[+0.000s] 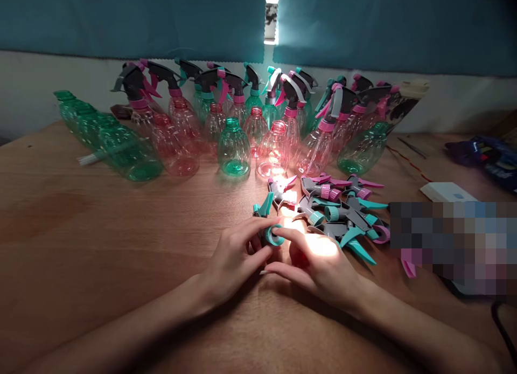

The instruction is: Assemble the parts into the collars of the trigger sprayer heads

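My left hand (pixel 238 253) is closed round a grey and teal spray head (pixel 264 209), its teal collar facing me and its teal trigger pointing up. My right hand (pixel 319 261) reaches in from the other side, with the index fingertip at the opening of the collar and the thumb held apart below. Whether that fingertip grips anything small is hard to see. Just beyond my right hand lies a pile of loose spray heads (pixel 347 217), grey with teal or pink parts. An open green bottle (pixel 234 150) stands upright behind my hands.
Rows of green and pink bottles stand at the back, several with spray heads on. Open green bottles (pixel 129 150) are at the left. A white box (pixel 448 192) and a dark blue packet (pixel 484 156) lie at the right. Part of the right side is pixelated.
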